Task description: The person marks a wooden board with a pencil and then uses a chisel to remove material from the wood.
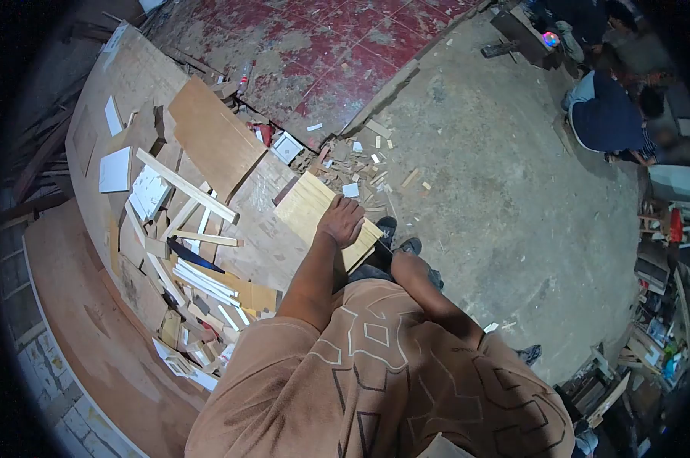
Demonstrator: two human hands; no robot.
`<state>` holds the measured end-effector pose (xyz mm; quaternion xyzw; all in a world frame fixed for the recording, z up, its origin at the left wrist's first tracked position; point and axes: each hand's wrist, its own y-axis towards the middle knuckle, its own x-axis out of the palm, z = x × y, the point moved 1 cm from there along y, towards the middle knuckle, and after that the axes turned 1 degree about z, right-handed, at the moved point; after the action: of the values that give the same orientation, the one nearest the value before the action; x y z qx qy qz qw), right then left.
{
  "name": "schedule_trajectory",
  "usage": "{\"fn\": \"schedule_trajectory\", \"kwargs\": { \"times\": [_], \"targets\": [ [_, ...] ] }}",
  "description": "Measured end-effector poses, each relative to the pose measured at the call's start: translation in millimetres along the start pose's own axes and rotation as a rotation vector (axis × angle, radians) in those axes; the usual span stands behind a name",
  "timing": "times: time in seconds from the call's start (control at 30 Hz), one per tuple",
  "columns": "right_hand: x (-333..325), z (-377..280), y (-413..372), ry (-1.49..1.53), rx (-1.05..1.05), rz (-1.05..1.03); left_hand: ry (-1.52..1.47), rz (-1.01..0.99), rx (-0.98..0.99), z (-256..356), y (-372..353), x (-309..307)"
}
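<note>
A pale yellow wooden board [308,208] lies at the edge of the work table, with more flat pieces layered at its near end. My left hand [343,221] bears down on the board's top, fingers bent and closed against it. Close to the board's near right corner is my right hand [404,263], low in front of my body and seen mostly from behind. Its fingers are hidden. A thin dark strip [384,246] runs between this hand and the board's edge; I cannot make out what it is.
Wood strips [188,185], white offcuts [115,169] and a dark-blue handled tool [194,256] litter the table left of the board. A brown panel [215,137] lies behind. Scraps [375,159] cover the floor. Other people [608,114] sit at the upper right.
</note>
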<state>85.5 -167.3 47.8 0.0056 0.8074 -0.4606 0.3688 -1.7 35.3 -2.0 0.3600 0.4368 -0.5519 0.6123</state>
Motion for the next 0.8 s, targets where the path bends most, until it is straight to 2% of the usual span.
{"fn": "schedule_trajectory", "kwargs": {
  "times": [0.07, 0.17, 0.27, 0.37, 0.43, 0.53, 0.73, 0.8],
  "targets": [
    [-11.0, 2.2, -18.7, 0.041, -0.028, 0.087, -0.008, -0.007, 0.004, 1.1, 0.7, -2.7],
    [-61.5, -16.7, -66.0, 0.005, -0.044, 0.074, 0.0, -0.032, -0.004, 2.8, 0.6, -6.2],
    [-69.0, -19.1, -79.3, -0.027, 0.008, 0.054, 0.037, -0.044, -0.008, 4.0, 1.2, -3.6],
    [-46.6, -25.6, -34.7, -0.046, -0.1, 0.053, 0.035, -0.039, -0.013, 2.9, 0.9, -1.3],
    [-7.9, -25.0, 16.6, 0.008, -0.088, 0.103, 0.014, -0.032, -0.013, 3.5, 1.6, -2.0],
    [-0.2, -30.8, 23.2, 0.007, -0.07, 0.206, -0.005, -0.026, 0.004, 1.9, 1.0, -6.0],
    [-53.6, -16.2, -75.9, -0.02, 0.001, 0.129, 0.018, -0.037, 0.019, 0.1, 0.6, 0.9],
    [-55.7, -16.5, -78.0, -0.028, 0.033, 0.105, 0.009, -0.046, -0.003, 1.6, 1.5, -0.6]
  ]
}}
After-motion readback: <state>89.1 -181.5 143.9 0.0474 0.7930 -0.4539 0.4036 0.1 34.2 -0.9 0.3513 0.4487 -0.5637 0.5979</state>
